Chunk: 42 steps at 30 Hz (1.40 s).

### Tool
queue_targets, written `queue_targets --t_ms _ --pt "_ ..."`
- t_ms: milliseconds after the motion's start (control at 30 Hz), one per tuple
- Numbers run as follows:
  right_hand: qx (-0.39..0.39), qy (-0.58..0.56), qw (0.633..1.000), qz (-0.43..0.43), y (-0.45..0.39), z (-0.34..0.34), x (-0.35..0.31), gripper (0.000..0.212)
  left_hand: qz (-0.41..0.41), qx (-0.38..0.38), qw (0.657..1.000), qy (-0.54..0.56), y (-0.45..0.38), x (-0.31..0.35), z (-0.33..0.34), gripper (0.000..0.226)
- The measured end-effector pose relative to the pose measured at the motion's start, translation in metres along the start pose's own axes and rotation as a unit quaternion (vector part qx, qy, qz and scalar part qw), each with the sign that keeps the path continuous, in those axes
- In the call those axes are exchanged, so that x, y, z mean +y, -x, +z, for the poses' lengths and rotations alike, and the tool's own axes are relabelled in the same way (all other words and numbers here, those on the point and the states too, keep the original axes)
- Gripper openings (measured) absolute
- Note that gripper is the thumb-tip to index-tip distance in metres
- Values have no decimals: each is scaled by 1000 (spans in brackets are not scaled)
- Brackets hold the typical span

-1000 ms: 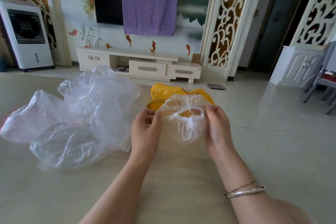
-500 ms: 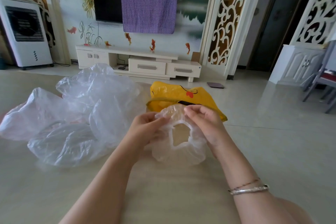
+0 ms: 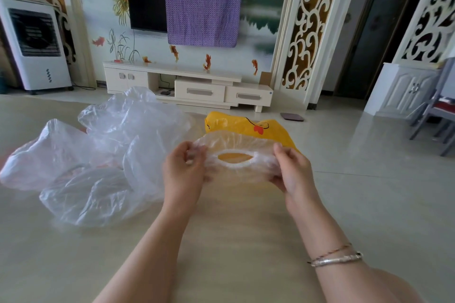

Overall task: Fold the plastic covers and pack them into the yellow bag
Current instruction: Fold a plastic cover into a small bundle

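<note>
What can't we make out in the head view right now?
- Yellow bag: its mouth and contents, hidden behind the held plastic cover.
- Plastic pile: number of covers, translucent layers overlap.
- Left hand and right hand: fingertips hidden in the cover's gathered edge.

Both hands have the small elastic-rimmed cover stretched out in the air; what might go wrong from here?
1. Left hand and right hand only pinch the cover at its ends; the elastic may snap free.
2. The thin film could tear.
3. The yellow bag lies flat, so packing may need a free hand.
</note>
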State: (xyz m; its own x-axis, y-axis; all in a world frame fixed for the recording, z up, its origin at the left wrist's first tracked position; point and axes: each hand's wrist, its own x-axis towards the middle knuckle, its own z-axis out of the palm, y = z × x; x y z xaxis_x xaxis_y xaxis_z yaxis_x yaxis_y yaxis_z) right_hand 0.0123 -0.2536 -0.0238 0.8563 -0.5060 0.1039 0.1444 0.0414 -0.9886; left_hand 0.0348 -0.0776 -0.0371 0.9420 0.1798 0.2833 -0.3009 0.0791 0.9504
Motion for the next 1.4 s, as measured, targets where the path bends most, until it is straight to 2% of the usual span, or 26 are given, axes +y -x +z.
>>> queue_targets --t_ms 100,167,233,333,467,567,633,733,833,933,1000,1100,1167,1267,1400 --pt "43 53 997 -31 -1 -6 2 29 59 23 990 -125 2 -2 1 19" --pt "50 106 991 -58 -2 -7 4 29 65 12 986 -152 5 -2 2 18" --pt "40 147 986 -66 -2 -7 5 29 58 12 985 -162 4 -3 1 17" --pt "21 167 985 -24 -2 -7 3 30 26 10 983 -180 0 -5 -2 12" --pt "0 206 979 -5 -5 -8 7 21 -25 -23 979 -203 2 -2 1 13" --pt "-9 317 947 -48 -5 -10 13 17 -3 -45 966 -254 5 -4 -1 20" --pt "-12 403 911 -85 -5 -13 18 21 12 -57 952 -301 6 -7 -3 29" --pt "-30 506 857 -92 -4 -18 21 18 18 -80 919 -386 12 -6 -2 44" --pt "-48 518 848 -101 -3 -17 18 13 82 -80 889 -443 18 -4 3 53" --pt "-52 473 859 -190 -3 -12 14 29 225 -76 878 -416 17 -5 5 41" --pt "-105 464 847 -237 2 -7 11 28 274 -131 856 -419 13 -12 6 33" --pt "-248 516 792 -210 9 -3 12 41 215 -255 802 -496 16 -18 9 44" --pt "-298 560 757 -160 13 -3 11 49 164 -299 771 -538 16 -21 9 54" --pt "-313 611 720 -101 16 -11 13 57 136 -325 753 -556 18 -25 8 68" --pt "-315 630 704 -85 19 -28 18 64 106 -345 749 -555 20 -29 5 78"
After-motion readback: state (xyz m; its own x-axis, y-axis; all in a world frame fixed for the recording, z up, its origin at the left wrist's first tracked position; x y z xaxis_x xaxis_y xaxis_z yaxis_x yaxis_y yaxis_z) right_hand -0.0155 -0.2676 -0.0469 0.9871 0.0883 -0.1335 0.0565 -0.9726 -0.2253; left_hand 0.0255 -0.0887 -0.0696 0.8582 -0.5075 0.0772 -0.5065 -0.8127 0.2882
